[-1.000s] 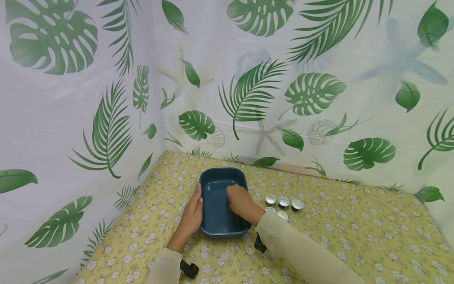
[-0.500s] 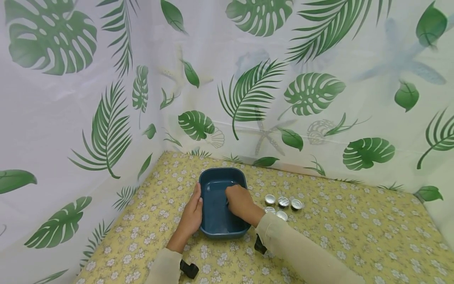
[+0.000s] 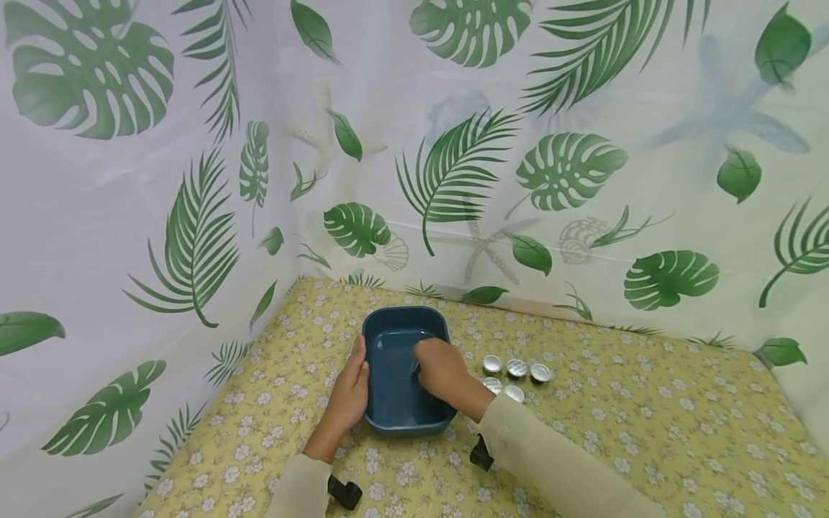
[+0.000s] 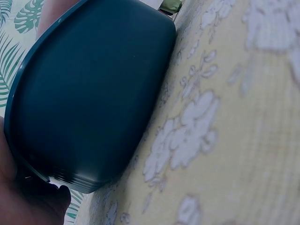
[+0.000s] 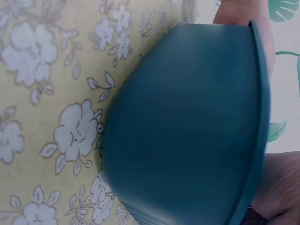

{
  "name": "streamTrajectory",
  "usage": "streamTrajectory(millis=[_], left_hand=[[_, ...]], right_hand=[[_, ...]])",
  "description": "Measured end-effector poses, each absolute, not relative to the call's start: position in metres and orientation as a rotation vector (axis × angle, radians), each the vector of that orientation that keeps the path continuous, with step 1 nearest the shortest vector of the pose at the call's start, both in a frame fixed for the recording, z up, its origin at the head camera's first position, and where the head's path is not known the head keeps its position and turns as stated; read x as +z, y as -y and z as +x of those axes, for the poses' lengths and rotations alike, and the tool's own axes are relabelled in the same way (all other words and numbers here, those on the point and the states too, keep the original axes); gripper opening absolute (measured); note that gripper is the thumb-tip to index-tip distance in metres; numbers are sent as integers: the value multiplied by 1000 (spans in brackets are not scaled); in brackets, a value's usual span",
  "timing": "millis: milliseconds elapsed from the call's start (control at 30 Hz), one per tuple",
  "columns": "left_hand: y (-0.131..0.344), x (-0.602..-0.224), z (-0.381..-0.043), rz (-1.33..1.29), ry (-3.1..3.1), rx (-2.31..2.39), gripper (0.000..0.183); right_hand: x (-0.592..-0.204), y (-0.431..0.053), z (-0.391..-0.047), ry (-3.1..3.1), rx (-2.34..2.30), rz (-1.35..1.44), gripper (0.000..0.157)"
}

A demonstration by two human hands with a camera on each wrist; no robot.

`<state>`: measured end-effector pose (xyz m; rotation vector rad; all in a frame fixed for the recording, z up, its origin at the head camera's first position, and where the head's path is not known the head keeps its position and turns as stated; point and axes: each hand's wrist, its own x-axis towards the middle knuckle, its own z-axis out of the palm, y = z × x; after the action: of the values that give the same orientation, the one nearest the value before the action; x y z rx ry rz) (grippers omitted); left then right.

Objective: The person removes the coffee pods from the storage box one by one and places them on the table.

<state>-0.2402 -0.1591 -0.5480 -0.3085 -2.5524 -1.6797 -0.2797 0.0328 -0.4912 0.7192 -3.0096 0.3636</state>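
A deep blue rectangular bin (image 3: 396,403) with rounded corners stands on the cloth. Along its left side lies my left hand (image 3: 348,394), fingers extended against the outer wall and thumb by the rim. My right hand (image 3: 443,368) is inside the bin, fingers curled, pinching a small shiny grey thing (image 3: 414,367); most of it is hidden, so its kind is unclear. Both wrist views mainly show the bin's outer wall (image 4: 103,89), with part of the left hand (image 4: 28,201) and right hand (image 5: 281,190) beside the rim.
Several small round silver-topped cups (image 3: 516,368) stand right of the bin, near the right forearm. A yellow floral cloth (image 3: 622,432) covers the surface. White curtains with green leaves (image 3: 583,216) hang behind and at the left.
The right wrist has shifted slightly to the right and down, while the fingers stay in the bin. The left hand and bin hold their place; the whole view drifts slightly.
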Motion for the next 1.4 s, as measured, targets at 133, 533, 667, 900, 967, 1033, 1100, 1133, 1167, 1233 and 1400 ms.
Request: streamTrajectory(millis=[133,533,667,900,967,1033,1100,1133,1167,1233,1400], left_hand=[[159,-547,-240,-311,2549,-1702,56],[159,-548,-240,-306,2552,-1688,56],[159,-547,-240,-301,2556,-1695,56],[159,-547,-240,-321,2551,-1701,56],[159,-547,-240,-324,2548,-1706,56],[159,-546,-239,-324,2549,-1709,56],[159,-547,-239,-324,2552,-1708,56],[159,-547,-239,-323,2553,-1707,56],[159,-547,-239,-323,2553,-1707,56],[159,-547,-239,-323,2556,-1703,56],[159,-548,-241,-327,2553,-1696,56]], right_hand=[[-487,-36,-275,3007,395,738,17],[-479,-47,-257,2913,529,781,33],[-477,-52,-251,2858,624,778,35],[-471,-61,-242,2817,766,712,38],[-470,-63,-240,2810,786,699,39],[-469,-65,-238,2799,801,690,40],[-468,-68,-235,2780,830,683,40],[-468,-69,-234,2768,844,683,40],[-468,-71,-232,2759,859,680,40],[-468,-73,-229,2731,885,678,39],[-464,-80,-221,2686,945,672,40]])
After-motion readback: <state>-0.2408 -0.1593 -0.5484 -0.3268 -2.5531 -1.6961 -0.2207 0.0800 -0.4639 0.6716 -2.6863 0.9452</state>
